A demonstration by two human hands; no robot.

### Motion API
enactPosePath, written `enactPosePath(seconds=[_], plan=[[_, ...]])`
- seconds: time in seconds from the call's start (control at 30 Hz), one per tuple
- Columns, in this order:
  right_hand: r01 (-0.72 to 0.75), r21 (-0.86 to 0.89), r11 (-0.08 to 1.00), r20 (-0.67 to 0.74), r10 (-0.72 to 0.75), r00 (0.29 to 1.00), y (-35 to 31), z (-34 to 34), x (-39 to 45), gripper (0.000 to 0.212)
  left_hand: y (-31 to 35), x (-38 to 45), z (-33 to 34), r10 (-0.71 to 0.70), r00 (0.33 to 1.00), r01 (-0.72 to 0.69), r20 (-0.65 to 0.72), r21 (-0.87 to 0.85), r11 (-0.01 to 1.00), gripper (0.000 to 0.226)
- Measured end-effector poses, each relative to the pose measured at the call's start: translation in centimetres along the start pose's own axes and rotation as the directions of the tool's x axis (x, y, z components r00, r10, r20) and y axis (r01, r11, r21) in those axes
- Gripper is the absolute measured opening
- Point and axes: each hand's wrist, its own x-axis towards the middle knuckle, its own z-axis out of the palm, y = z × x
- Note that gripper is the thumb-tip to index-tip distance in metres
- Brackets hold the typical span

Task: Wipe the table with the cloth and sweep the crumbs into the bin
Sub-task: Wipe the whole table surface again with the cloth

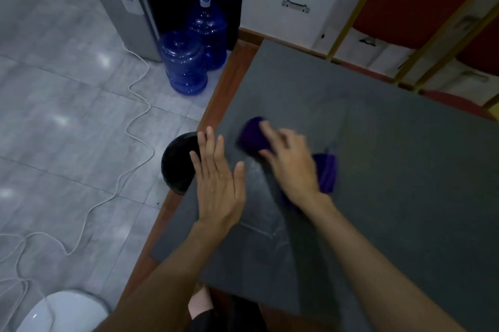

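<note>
A purple cloth (253,133) lies on the dark grey table top (391,169), with my right hand (291,164) pressed flat on it; purple folds show on both sides of the hand, blurred by motion. My left hand (218,183) is open, fingers straight and together, held edge-on at the table's left side. Just beyond its fingertips a round black bin (176,164) sits on the floor beside the table's left edge, partly hidden by the hand. A few pale specks lie on the table between my hands; they are too small to make out.
The table has a brown wooden rim (229,83). Two blue water jugs (186,61) and a grey dispenser (127,13) stand on the tiled floor at the left. A white cable (135,126) trails across the floor. A white round object (62,312) sits bottom left.
</note>
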Motion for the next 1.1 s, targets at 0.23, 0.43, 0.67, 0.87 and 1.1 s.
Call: enactPosePath(seconds=[0.23, 0.43, 0.67, 0.87, 1.1], plan=[[-0.001, -0.233, 0.972, 0.102, 0.026, 0.994, 7.7, 1.1, 10.5, 0.050, -0.8, 1.2, 1.3, 0.060, 0.979, -0.108, 0.196, 0.242, 0.964, 0.065], [-0.708, -0.138, 0.692, -0.156, 0.691, 0.706, 18.2, -4.9, 4.8, 0.044, -0.3, 1.5, 1.6, 0.031, 0.972, -0.094, 0.232, 0.266, 0.959, 0.066], [0.097, -0.110, 0.989, 0.016, -0.096, 0.995, 5.3, 1.1, 6.2, 0.055, 2.5, 6.3, 2.8, -0.014, 0.997, 0.000, 0.080, 0.170, 0.985, 0.062], [-0.096, -0.182, 0.979, 0.057, 0.108, 0.993, 12.3, 1.7, 17.1, 0.045, 2.4, 7.6, 4.4, 0.061, 0.971, -0.122, 0.232, 0.261, 0.958, 0.063], [-0.108, 0.041, 0.993, -0.021, 0.109, 0.994, 8.8, 1.3, 14.8, 0.037, 2.7, 7.7, 4.4, 0.020, 0.972, -0.076, 0.233, 0.232, 0.970, 0.061]])
